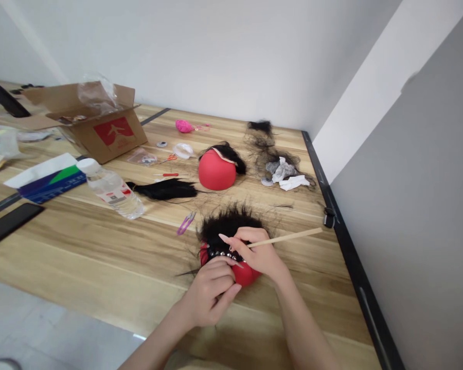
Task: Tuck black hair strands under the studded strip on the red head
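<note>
A red dome-shaped head form [247, 276] lies near the table's front edge, with a black hairpiece [226, 221] over it. Several round, shiny pinheads run along the hairpiece's lower edge. My left hand [212, 288] is curled against the near side of the form, its fingertips pressed at the hairpiece edge and its thumb near the red surface. Pinched in my right hand [256, 249] is a thin wooden stick [293, 237], slanting up to the right. Its working end is hidden by my fingers, close over the pinned edge.
Beyond stands another red form [216, 170] with black hair. Purple thread snips [186, 223], a black hair bundle [165, 189] and a water bottle [113, 190] lie left. An open cardboard box [100, 128] stands farther back. Loose hair and crumpled tissue [281, 169] lie right.
</note>
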Demonstrator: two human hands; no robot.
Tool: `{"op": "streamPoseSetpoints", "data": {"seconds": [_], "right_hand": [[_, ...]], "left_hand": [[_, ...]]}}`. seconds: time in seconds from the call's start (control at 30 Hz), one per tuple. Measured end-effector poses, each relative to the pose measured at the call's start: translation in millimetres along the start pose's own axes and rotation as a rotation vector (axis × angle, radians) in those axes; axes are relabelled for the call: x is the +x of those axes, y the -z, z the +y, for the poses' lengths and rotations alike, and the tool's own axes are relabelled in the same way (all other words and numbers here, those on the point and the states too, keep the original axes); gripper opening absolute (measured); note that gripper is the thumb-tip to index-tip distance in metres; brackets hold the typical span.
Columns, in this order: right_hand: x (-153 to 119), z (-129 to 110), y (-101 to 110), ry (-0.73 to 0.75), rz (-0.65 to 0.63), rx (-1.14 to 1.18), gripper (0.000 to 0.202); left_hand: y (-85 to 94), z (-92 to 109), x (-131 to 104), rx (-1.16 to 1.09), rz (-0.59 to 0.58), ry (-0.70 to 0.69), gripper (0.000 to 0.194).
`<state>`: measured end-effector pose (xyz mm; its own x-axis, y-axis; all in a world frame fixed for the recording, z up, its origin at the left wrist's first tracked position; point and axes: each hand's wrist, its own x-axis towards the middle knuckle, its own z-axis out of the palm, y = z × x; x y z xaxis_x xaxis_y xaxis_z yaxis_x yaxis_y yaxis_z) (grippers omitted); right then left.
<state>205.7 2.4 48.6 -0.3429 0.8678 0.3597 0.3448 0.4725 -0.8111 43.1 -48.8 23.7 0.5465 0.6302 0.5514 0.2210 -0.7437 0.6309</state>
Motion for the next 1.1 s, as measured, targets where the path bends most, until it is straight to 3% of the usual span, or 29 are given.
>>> {"op": "streamPoseSetpoints", "data": {"seconds": [1.1], "right_hand": [[-0.5, -1.5, -1.1, -0.068, 0.001, 0.024, 0.037]], "left_hand": [[-1.3, 0.3, 1.9, 0.010, 0.031, -0.017, 0.024]]}}
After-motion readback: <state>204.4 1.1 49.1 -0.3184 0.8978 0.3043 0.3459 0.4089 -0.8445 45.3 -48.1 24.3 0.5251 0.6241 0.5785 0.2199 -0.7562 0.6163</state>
